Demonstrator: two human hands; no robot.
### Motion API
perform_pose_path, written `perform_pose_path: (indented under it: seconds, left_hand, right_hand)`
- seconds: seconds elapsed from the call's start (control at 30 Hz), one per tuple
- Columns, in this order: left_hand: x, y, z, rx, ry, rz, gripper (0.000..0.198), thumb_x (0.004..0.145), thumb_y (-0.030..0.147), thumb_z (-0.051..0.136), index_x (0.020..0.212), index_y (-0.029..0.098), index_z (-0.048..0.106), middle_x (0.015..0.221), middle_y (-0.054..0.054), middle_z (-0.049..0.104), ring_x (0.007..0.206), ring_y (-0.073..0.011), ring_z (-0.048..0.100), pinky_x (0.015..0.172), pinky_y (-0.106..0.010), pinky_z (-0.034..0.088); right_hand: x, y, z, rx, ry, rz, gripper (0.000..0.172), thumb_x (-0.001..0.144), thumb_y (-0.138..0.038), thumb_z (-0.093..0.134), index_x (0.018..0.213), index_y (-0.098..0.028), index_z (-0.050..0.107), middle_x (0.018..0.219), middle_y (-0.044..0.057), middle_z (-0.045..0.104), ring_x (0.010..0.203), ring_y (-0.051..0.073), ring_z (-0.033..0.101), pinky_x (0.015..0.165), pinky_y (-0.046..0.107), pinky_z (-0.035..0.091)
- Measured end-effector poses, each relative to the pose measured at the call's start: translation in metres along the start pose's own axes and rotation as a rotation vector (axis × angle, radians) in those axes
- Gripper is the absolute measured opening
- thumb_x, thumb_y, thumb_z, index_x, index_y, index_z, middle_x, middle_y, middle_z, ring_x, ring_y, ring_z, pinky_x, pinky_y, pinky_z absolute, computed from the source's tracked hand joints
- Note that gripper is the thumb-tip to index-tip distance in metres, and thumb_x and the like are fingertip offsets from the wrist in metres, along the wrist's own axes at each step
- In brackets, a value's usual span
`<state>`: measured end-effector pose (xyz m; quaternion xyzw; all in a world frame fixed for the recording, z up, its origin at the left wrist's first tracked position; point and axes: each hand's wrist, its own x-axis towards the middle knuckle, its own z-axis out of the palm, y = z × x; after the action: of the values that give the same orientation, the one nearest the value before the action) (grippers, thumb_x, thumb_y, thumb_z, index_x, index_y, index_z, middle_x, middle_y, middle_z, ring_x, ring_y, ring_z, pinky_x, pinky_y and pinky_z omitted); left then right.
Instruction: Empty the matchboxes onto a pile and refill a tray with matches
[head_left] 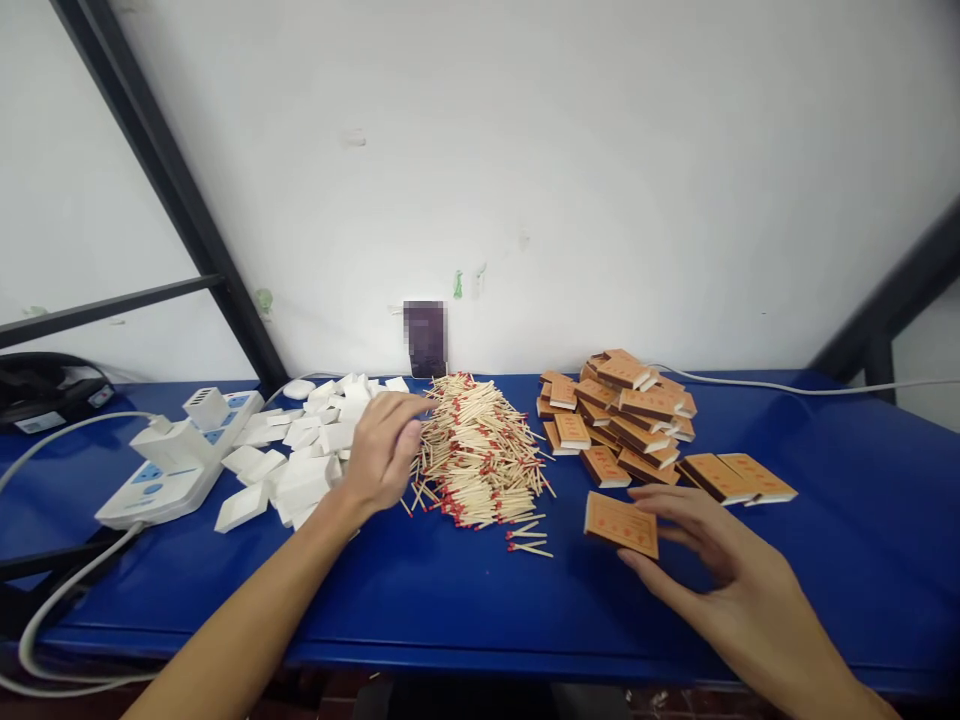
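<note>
Between the thumb and fingers of my right hand point(712, 560) is an orange-brown matchbox point(621, 524), held slightly tilted above the blue table with its printed face up. My left hand point(384, 450) is at the left side of a big heap of red-tipped matches point(480, 450). Its index finger reaches toward the sticks, the thumb is apart from it, and I see nothing held there. White inner trays point(307, 480) lie piled behind and left of that hand. Several loose matches point(529, 540) lie in front of the heap.
More matchboxes point(630, 410) are stacked at the back right, with a couple lying flat point(739, 477) beside them. A white power strip point(180, 470) with plugs and cables occupies the left. A dark phone-like object point(427, 345) leans on the wall. The blue table point(450, 600) has a front edge.
</note>
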<state>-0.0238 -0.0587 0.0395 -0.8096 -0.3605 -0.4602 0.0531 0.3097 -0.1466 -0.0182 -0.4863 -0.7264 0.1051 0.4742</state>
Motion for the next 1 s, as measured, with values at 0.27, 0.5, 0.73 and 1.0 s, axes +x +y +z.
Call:
perform_pose_path:
  seconds: [0.27,0.5,0.73,1.0]
  left_hand:
    - [0.001,-0.003,-0.013,0.008,0.046,-0.060,0.035,0.102,0.031,0.033,0.106,0.017,0.065,0.098,-0.007,0.069,0.093,-0.0197,0.060,0.084,-0.037,0.046]
    - [-0.002,0.021,0.002,-0.015,-0.055,0.180,0.021,0.094,0.020,0.046,0.104,0.017,0.064,0.091,-0.006,0.068,0.085,-0.0178,0.060,0.077,-0.035,0.050]
    - [-0.015,0.062,0.027,-0.100,-0.287,0.402,0.045,0.088,0.039,0.052,0.126,0.015,0.054,0.102,-0.008,0.068,0.089,-0.0208,0.063,0.078,-0.037,0.053]
    - [-0.021,0.052,0.028,-0.194,-0.299,0.237,0.037,0.087,0.030,0.056,0.123,0.019,0.054,0.107,-0.008,0.068,0.095,-0.0202,0.064,0.086,-0.036,0.053]
  right_hand:
    - [0.016,-0.008,0.015,-0.107,-0.104,-0.030,0.030,0.085,-0.042,0.066,0.111,-0.028,0.063,0.108,0.004,0.072,0.097,0.024,0.069,0.082,0.039,0.059]
    - [0.014,-0.016,0.011,-0.093,-0.108,0.069,0.026,0.082,-0.049,0.067,0.099,-0.029,0.069,0.065,-0.004,0.066,0.055,0.017,0.061,0.057,0.032,0.053]
    - [0.020,-0.044,0.035,0.268,-0.208,0.161,0.024,0.080,-0.043,0.072,0.094,-0.025,0.067,0.079,0.000,0.072,0.069,0.018,0.068,0.063,0.030,0.057]
    - [0.025,-0.053,0.053,0.540,-0.051,0.231,0.028,0.071,-0.037,0.082,0.080,-0.024,0.058,0.105,0.005,0.074,0.090,0.020,0.071,0.080,0.032,0.061]
